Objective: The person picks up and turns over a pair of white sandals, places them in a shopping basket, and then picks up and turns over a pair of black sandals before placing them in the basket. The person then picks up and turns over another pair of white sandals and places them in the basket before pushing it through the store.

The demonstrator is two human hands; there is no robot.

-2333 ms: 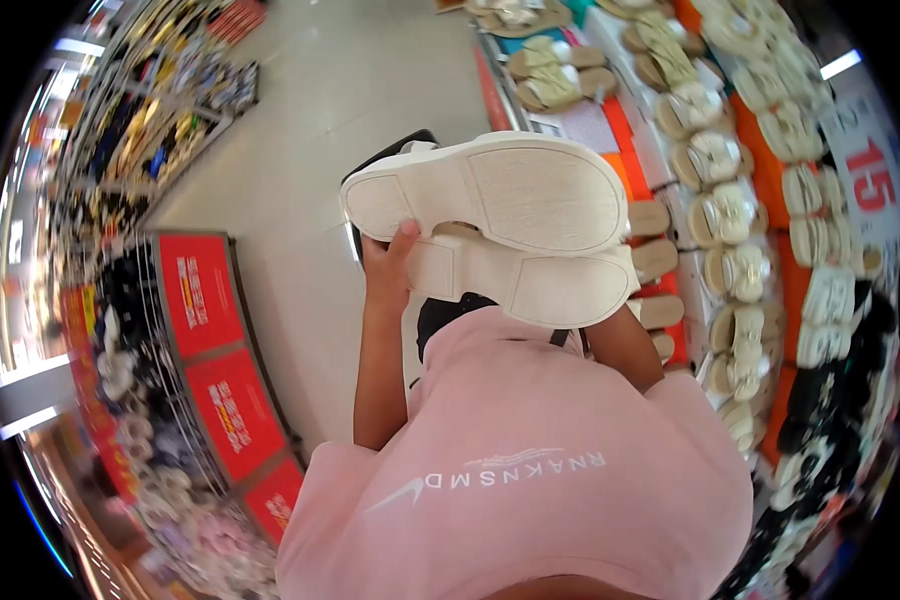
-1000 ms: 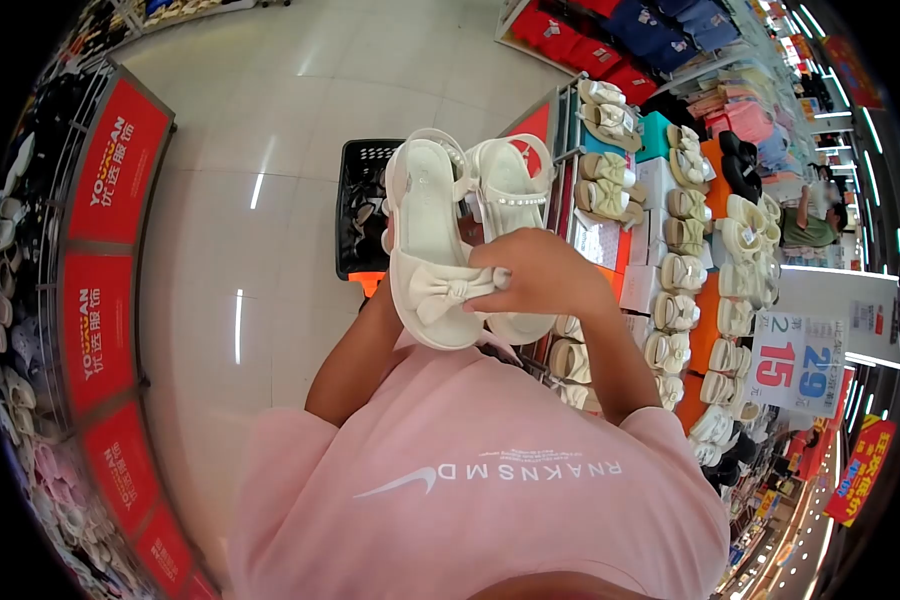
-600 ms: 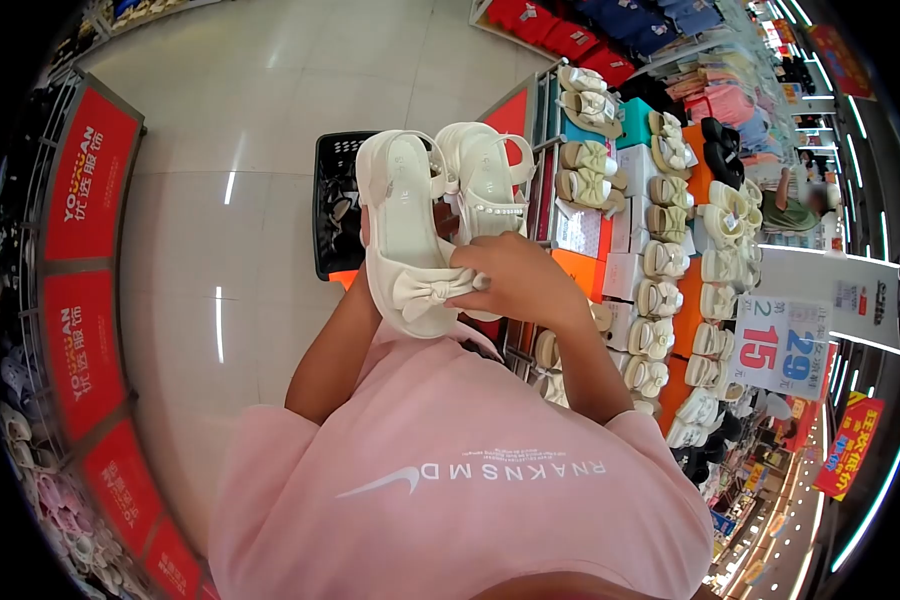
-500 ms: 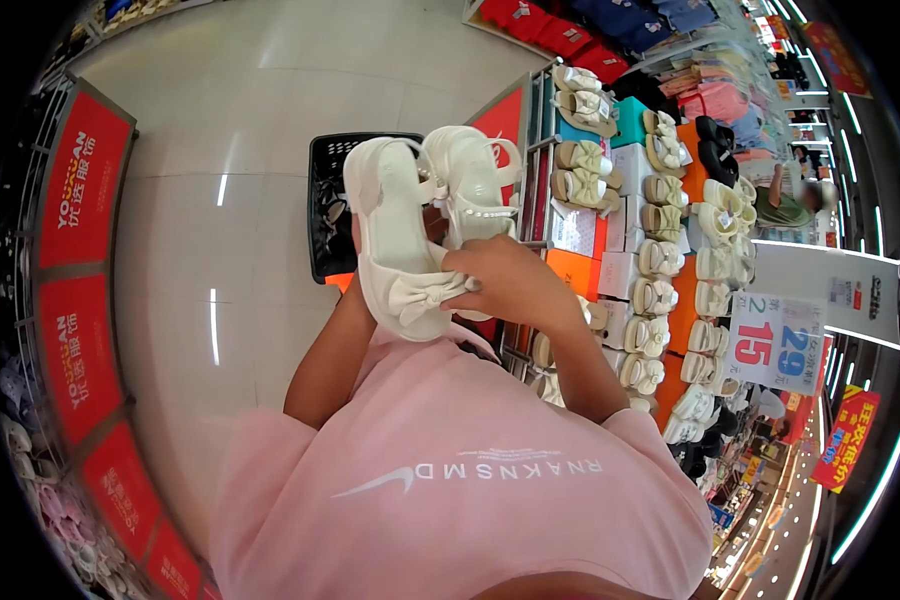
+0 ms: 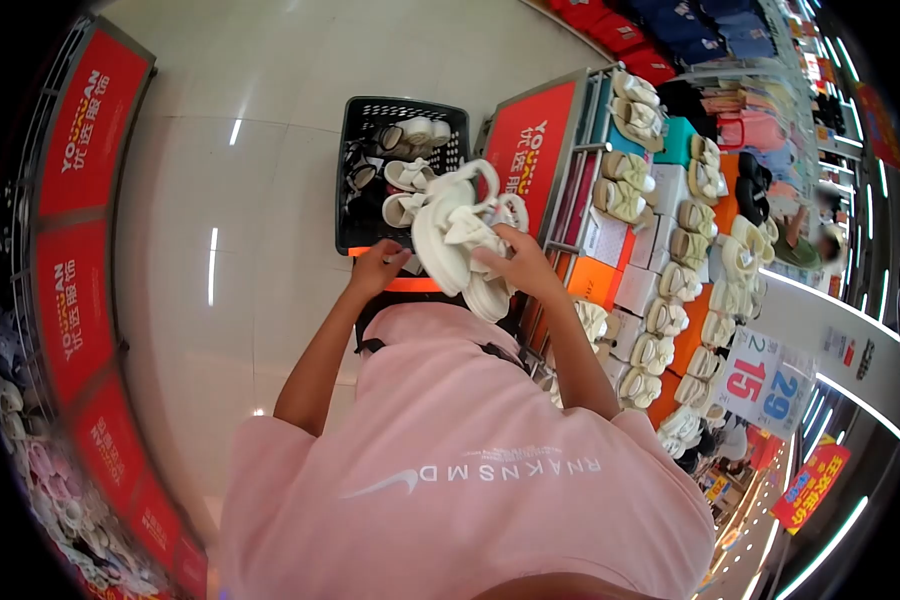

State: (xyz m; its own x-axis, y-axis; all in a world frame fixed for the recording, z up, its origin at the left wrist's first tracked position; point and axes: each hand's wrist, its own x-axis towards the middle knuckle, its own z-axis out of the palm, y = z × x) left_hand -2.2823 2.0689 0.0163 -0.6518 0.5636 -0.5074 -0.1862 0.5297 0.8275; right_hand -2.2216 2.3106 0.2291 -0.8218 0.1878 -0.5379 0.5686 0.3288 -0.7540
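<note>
My right hand grips a pair of white sandals with bows, pressed together and tilted. The pair hangs over the near right corner of a dark shopping basket. To the left of the sandals, my left hand is near the basket's close edge by an orange bar. It holds nothing I can see, and its fingers are loosely bent and apart. Inside the basket lie several shoes, among them white sandals with bows and black ones.
On the right, a display rack carries several rows of beige sandals on shoe boxes, with a price sign. A red-panelled rack borders the tiled floor on the left. Another person stands far right.
My left hand has let go of the sandals and moved down beside them. The right hand has turned the pair, now pressed together. More of the basket shows.
</note>
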